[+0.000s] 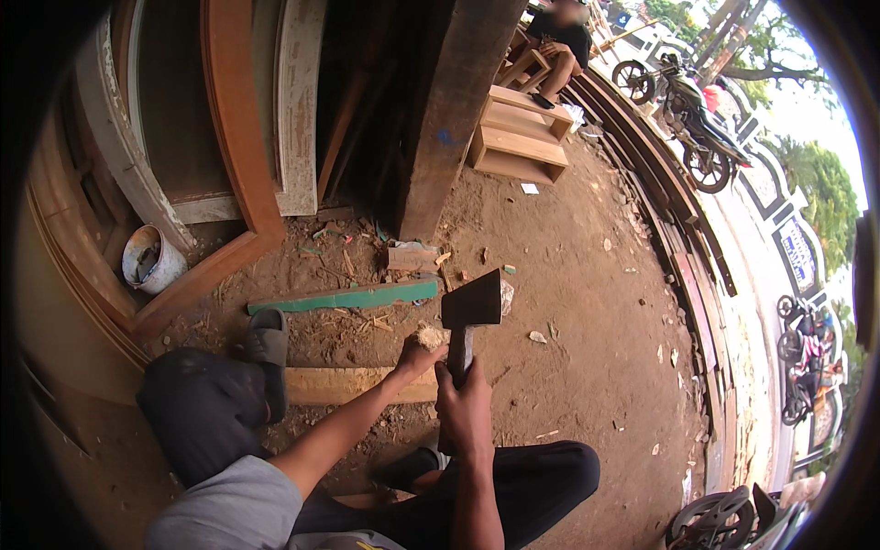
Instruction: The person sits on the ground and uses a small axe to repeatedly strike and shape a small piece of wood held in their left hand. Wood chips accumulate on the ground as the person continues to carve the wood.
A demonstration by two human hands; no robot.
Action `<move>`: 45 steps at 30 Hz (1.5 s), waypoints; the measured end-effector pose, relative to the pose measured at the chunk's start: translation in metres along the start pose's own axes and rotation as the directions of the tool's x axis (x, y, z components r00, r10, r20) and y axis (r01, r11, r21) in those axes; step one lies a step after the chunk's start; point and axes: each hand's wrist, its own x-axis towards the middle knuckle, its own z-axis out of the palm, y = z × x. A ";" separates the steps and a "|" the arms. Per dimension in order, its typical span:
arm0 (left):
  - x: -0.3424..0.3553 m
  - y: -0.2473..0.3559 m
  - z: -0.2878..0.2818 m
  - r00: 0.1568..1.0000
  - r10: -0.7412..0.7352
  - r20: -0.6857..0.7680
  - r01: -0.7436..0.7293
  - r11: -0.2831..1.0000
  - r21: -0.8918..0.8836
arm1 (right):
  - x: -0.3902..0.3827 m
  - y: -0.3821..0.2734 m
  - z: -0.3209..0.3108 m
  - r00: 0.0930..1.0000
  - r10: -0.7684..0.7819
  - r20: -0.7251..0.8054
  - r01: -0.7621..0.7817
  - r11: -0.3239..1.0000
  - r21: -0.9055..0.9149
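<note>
My right hand is wrapped round the handle of a hatchet, its dark, wide head raised in front of me. Just left of it, my left hand closes round an upright piece with a frayed, pale wooden top, perhaps a chisel handle; its lower end is hidden. Under my left forearm lies a light wooden beam, crosswise between my legs. Whether the held piece touches the beam, I cannot tell.
Beyond the beam lie a green-painted board and a wood block. A white bucket stands by leaning door frames at left. A thick post rises ahead, near a wooden shelf and a seated person. Long planks line the right.
</note>
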 end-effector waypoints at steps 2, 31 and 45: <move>-0.006 -0.009 0.009 0.997 -0.028 -0.078 0.028 1.000 0.001 | 0.001 -0.002 0.000 0.999 0.016 -0.038 -0.016 1.000 0.012; -0.001 -0.042 0.016 0.970 -0.241 -0.020 0.222 0.921 -0.321 | 0.011 -0.018 -0.002 0.986 0.077 0.151 -0.099 0.984 0.147; -0.018 -0.021 0.008 0.957 -0.280 0.079 0.290 0.899 -0.329 | 0.018 0.028 0.022 0.934 0.179 0.308 -0.185 0.983 -0.011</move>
